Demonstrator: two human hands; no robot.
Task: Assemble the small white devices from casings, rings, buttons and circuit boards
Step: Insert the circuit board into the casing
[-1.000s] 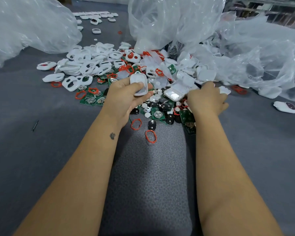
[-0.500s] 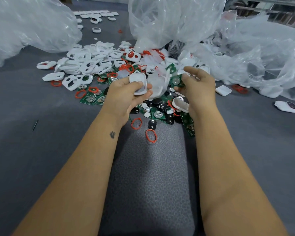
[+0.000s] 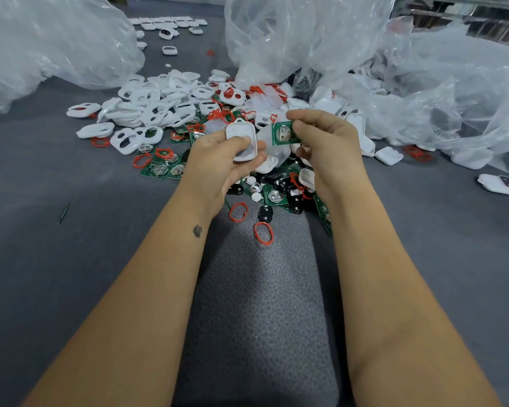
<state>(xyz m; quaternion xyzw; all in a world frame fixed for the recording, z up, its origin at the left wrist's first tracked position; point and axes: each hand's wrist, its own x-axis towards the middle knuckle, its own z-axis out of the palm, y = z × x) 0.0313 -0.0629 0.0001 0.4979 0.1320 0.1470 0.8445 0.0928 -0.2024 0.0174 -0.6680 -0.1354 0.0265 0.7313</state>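
The left hand [image 3: 218,163] grips a white casing half [image 3: 241,141], thumb pressed into its open cavity, while the right hand [image 3: 326,142] pinches a green circuit board [image 3: 285,133] by its edge, just beside the casing and apart from it. The step in hand appears to be seating the board; the next move calls for aligning its outline with the cavity. Loose red rings [image 3: 263,233], black buttons [image 3: 265,213] and spare boards lie below both hands.
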